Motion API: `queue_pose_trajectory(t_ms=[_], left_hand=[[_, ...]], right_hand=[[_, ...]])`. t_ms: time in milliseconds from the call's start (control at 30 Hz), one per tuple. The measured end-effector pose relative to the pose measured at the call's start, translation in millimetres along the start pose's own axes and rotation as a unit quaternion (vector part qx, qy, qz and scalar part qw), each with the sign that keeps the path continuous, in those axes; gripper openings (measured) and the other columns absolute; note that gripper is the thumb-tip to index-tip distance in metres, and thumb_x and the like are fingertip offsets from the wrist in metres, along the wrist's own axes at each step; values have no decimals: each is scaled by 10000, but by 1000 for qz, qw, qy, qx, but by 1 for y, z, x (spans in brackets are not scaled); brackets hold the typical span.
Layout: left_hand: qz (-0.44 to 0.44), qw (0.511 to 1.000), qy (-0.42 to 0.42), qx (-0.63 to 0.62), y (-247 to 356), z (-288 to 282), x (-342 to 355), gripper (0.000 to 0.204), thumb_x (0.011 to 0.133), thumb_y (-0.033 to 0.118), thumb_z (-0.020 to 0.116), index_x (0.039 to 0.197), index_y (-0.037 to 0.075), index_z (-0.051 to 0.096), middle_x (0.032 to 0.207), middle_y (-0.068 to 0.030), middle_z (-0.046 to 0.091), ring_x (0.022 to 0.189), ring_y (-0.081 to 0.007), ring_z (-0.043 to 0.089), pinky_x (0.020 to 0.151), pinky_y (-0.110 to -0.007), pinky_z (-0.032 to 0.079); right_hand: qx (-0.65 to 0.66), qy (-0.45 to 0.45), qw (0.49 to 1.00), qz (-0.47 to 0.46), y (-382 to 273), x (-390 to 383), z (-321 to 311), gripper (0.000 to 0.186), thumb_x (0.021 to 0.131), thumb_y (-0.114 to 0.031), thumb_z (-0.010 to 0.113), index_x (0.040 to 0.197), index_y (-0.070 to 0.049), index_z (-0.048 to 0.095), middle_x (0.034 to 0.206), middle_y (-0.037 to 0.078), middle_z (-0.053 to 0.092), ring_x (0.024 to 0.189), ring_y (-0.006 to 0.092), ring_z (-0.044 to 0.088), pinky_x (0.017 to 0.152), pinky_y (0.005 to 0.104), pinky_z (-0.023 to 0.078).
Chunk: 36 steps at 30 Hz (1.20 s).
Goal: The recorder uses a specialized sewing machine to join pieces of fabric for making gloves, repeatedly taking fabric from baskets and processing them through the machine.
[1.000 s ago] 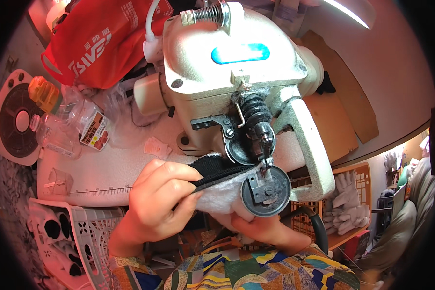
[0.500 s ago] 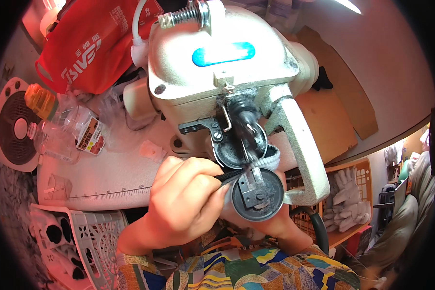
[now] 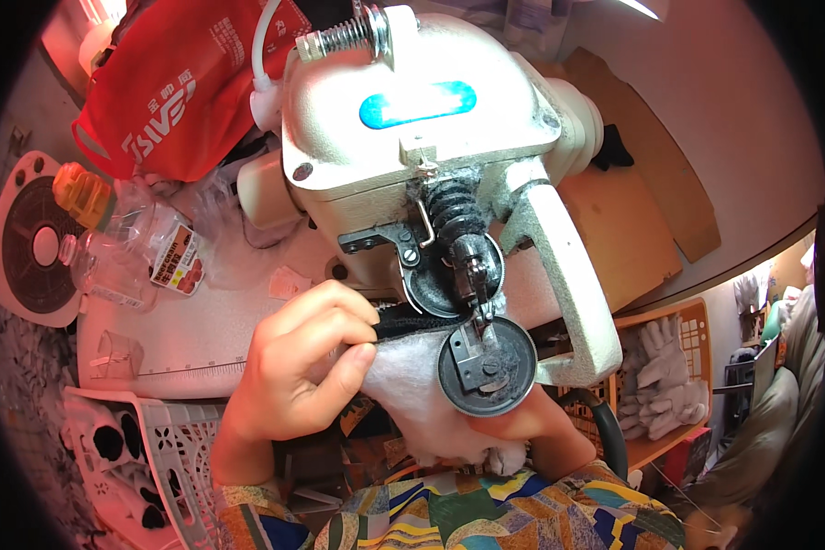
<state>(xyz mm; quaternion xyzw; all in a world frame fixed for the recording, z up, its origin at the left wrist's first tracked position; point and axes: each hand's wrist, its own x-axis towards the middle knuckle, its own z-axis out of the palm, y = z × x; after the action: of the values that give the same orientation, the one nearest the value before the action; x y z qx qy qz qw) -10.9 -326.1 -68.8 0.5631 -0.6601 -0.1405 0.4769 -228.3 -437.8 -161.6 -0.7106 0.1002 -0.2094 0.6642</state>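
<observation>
My left hand [image 3: 298, 353], left of the sewing machine's two round discs, is closed in a pinch on the edge of a white fleecy fabric piece [image 3: 412, 376]. A black knit band [image 3: 417, 323] runs along that edge from my fingertips to between the discs. The upper dark disc [image 3: 431, 291] and the lower grey disc [image 3: 488, 367] meet at the fabric edge, below the needle mechanism [image 3: 475, 275]. The fleece hangs down toward my lap. My right hand [image 3: 522, 417] is behind and below the lower disc; its fingers are hidden.
The cream machine body [image 3: 412, 64] stands on a pale table [image 3: 174, 367]; its curved arm [image 3: 573, 275] comes down at the right. Clear plastic bottles [image 3: 110, 270], a fan [image 3: 41, 243] and a red bag [image 3: 183, 82] lie left. Baskets [image 3: 188, 449] [image 3: 697, 357] hold white gloves.
My left hand has moved left, away from the discs, and a longer stretch of black band and white fleece now shows. The light grey band right of the discs is gone from sight.
</observation>
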Motion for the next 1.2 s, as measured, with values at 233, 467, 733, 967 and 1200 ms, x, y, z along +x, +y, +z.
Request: queue_pose_trajectory(t_ms=[233,467,733,967,1200], left_hand=[[104,974,66,191,4,4,-8,230,706,-21,730,830,25,541,865,-119,636,683,-231,584,588,-327,424],[190,947,140,216,-1,30,-4,290,675,-16,755,878,15,550,869,-115,641,618,-210,600,565,-304,412],[130,963,148,186,13,38,5,228,692,-25,723,868,5,581,844,-121,629,634,-228,584,565,-311,412],[-7,1000,29,10,14,12,-1,184,720,-43,661,879,5,583,778,-116,616,656,-253,572,643,-338,438],[41,993,89,67,9,13,-11,372,703,-86,718,951,36,469,773,-98,632,621,-222,570,599,-324,407]], right_hand=[[46,52,995,76,1,-2,6,767,767,-157,775,1339,15,295,1236,119,512,1126,164,523,957,323,420],[-44,85,995,-38,1,2,1,705,706,-57,791,1291,-30,399,1168,78,556,1039,154,571,911,319,469],[-113,113,983,-91,10,-1,-2,701,756,-70,742,1329,-16,341,1213,112,518,1075,180,549,919,331,446],[-146,110,977,-113,5,0,8,747,722,-47,779,1299,-17,305,1149,85,505,1014,136,548,877,289,459],[-40,151,985,-72,4,4,9,727,732,-61,774,1288,-11,308,1146,92,506,1019,138,544,880,287,458]])
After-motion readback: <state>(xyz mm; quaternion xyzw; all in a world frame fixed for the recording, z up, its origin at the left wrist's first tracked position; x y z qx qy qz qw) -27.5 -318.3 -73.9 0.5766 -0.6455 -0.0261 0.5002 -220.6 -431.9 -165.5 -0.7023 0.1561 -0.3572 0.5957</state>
